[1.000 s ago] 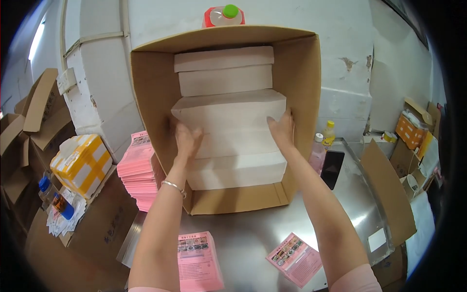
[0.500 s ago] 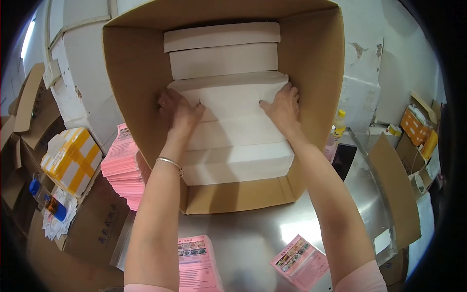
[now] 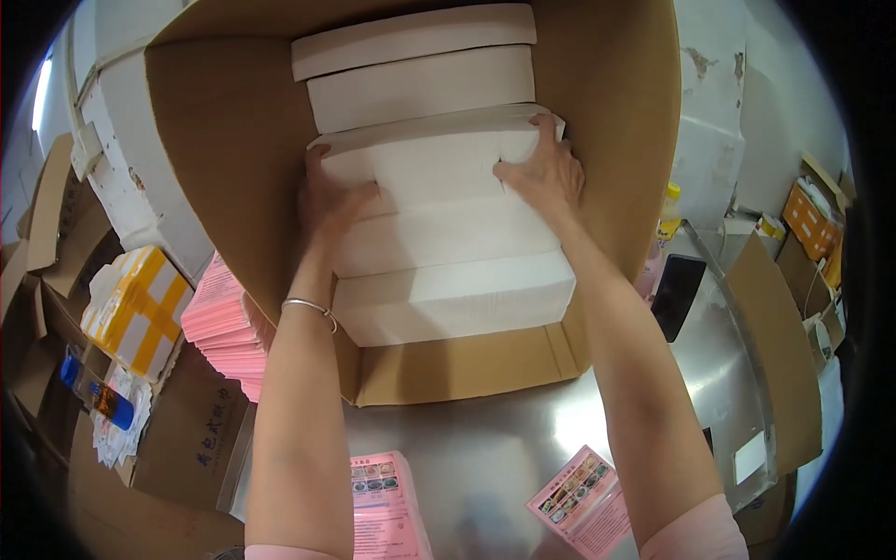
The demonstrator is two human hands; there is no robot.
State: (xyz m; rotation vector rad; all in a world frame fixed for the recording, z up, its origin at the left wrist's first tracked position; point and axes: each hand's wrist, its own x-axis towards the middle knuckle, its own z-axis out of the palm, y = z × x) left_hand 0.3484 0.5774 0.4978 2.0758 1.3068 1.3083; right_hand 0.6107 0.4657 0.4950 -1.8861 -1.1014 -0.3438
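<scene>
A large brown cardboard carton (image 3: 457, 371) stands with its open side toward me, holding several white boxes. My left hand (image 3: 329, 196) and my right hand (image 3: 546, 175) grip a white box (image 3: 439, 182) in the middle of the carton from its two sides. Their thumbs press on its front face near small slits, and the fingers wrap round its upper corners. Behind it sits a white lidded box (image 3: 420, 89); in front lies another white box (image 3: 457, 299). The left fingers are partly in shadow.
The carton is on a shiny metal table (image 3: 485, 439). Pink leaflets (image 3: 387, 504) and another pink leaflet (image 3: 583, 504) lie nearer me. A stack of pink leaflets (image 3: 224, 327) is left of the carton, a black phone (image 3: 679, 297) right. A yellow-and-white taped box (image 3: 135, 313) stands further left.
The carton appears higher and larger in view, its left side shifted left. My hands keep hold of the same white box; the right fingers now show bent over its upper corner.
</scene>
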